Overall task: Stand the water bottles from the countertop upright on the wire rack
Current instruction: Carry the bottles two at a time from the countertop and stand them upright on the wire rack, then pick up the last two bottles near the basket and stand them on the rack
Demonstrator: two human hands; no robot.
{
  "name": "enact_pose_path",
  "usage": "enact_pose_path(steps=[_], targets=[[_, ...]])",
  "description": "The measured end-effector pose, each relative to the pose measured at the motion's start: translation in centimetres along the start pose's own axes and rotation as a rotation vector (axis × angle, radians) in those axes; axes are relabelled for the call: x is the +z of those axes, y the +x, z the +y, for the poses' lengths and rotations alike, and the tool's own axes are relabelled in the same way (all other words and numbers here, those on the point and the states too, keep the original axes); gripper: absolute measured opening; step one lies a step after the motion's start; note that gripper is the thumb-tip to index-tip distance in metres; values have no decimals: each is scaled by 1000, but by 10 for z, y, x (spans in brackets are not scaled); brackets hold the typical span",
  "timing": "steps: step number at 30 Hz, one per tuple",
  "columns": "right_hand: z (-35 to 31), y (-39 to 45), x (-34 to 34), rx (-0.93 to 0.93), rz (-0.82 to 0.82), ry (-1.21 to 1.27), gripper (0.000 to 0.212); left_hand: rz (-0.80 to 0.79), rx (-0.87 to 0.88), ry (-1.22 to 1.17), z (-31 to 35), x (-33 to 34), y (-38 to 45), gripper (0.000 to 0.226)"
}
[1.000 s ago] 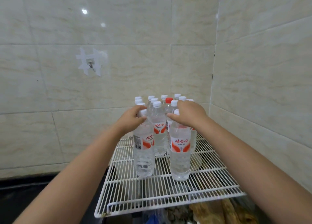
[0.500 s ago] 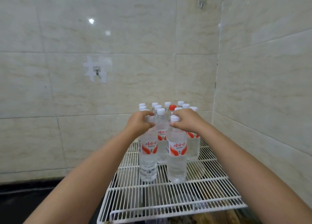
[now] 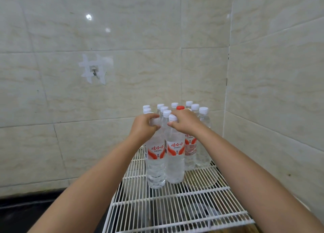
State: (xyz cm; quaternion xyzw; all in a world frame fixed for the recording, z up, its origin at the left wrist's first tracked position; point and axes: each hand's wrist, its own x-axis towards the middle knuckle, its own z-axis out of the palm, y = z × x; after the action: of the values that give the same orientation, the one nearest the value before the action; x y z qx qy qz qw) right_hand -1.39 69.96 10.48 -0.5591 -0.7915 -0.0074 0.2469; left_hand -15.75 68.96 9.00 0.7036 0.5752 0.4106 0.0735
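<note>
Two clear water bottles with red-and-white labels stand upright side by side at the front of a cluster on the white wire rack (image 3: 175, 210). My left hand (image 3: 144, 125) grips the neck and cap of the left bottle (image 3: 156, 162). My right hand (image 3: 184, 123) holds the neck of the right bottle (image 3: 175, 160), whose white cap shows beside my thumb. Behind them stand several more upright bottles (image 3: 203, 138) with white caps, and one red-capped bottle (image 3: 180, 107).
The rack sits in a corner between two tiled walls. A taped hook (image 3: 94, 70) hangs on the back wall. A dark countertop (image 3: 26, 213) lies at the lower left. The rack's front half holds no bottles.
Both hands have pushed their two bottles back and together, against the cluster at the rear of the rack. The camera has tilted a little, so the rack sits lower in view.
</note>
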Motion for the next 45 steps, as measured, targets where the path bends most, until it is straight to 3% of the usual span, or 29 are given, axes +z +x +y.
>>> enact_pose_path(steps=[21, 25, 28, 31, 33, 38, 45], targets=[[2, -1, 24, -10, 113, 140, 37, 5, 1, -176, -16, 1, -7, 47], [0, -9, 25, 22, 102, 187, 59, -31, 32, -80, -14, 0, -14, 53], [-2, -21, 24, 31, 146, 97, 61, 14, 26, -142, -11, -9, -26, 50], [-19, -33, 28, -47, 330, -60, 48, 141, 1, 154, -27, -33, -41, 42], [-46, -36, 42, -160, 427, -62, 40, 141, -76, 433, -49, -57, -62, 43], [-160, -58, 108, -353, 117, 166, 53, 29, -443, 876, -121, -133, -165, 49], [-361, -140, 219, -601, -332, 154, 59, 42, -868, 949, -210, -249, -347, 51]])
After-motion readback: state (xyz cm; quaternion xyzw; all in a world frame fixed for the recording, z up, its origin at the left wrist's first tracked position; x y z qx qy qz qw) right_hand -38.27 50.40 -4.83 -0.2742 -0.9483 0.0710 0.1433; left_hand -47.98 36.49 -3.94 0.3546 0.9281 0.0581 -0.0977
